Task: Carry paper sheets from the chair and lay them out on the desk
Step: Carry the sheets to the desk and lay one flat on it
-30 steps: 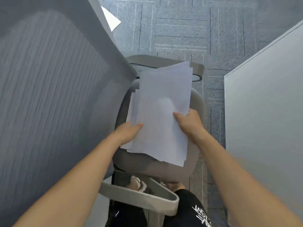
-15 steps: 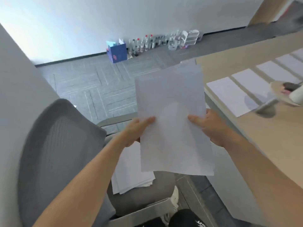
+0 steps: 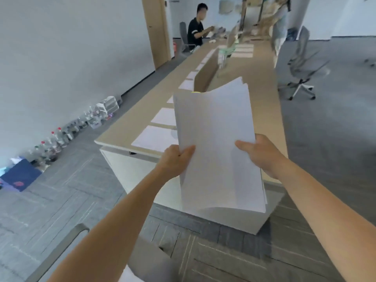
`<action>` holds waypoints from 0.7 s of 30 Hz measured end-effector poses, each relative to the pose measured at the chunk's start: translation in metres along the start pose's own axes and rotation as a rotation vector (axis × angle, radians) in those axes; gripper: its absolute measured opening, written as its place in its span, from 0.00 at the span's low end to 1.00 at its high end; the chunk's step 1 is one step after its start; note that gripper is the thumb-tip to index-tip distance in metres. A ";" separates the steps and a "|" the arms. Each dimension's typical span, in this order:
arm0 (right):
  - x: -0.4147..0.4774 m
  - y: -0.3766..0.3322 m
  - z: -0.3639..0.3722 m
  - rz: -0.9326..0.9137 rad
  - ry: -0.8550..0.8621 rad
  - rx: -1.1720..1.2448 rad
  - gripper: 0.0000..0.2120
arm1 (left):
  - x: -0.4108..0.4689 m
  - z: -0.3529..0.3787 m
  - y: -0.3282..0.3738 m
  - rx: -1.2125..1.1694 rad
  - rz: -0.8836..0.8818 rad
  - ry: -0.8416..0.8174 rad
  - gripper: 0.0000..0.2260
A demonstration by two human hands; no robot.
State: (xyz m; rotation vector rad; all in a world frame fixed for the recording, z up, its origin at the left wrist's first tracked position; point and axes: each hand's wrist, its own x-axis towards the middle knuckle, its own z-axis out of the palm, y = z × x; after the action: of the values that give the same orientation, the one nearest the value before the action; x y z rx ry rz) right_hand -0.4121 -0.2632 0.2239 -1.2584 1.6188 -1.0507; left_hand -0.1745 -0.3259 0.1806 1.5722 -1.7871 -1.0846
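Note:
A stack of white paper sheets (image 3: 215, 143) is held up in front of me, in the air before the near end of the long beige desk (image 3: 122, 133). My left hand (image 3: 177, 161) grips the stack's left edge, thumb on top. My right hand (image 3: 260, 153) grips the right edge the same way. A row of single sheets (image 3: 154, 138) lies along the desk's left side, running away from me. The grey chair's armrest (image 3: 67, 241) shows at the bottom left, behind my arms.
A low beige divider (image 3: 203, 76) runs down the desk's middle. A person sits at the far end (image 3: 196, 30). Another grey office chair (image 3: 303, 64) stands to the desk's right. Bottles and boxes (image 3: 61, 137) line the left wall.
I lifted the stack off the chair seat and turned from the chair toward the desk. Both hands kept their grip on the sheets, which are now in front of the desk's end.

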 end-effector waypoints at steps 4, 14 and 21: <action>0.002 0.032 -0.115 0.022 0.141 0.025 0.05 | 0.041 0.094 0.080 0.067 0.125 -0.044 0.32; 0.048 0.101 -0.375 0.079 0.352 0.048 0.25 | 0.142 0.319 0.264 0.073 0.292 -0.206 0.21; 0.107 0.146 -0.492 0.156 0.474 0.099 0.23 | 0.220 0.425 0.347 0.131 0.376 -0.309 0.21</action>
State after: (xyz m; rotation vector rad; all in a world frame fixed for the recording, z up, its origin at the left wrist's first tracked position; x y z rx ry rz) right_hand -0.9361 -0.2818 0.2332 -0.8387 1.9505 -1.3817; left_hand -0.7533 -0.4418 0.2101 1.1108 -2.2865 -1.0849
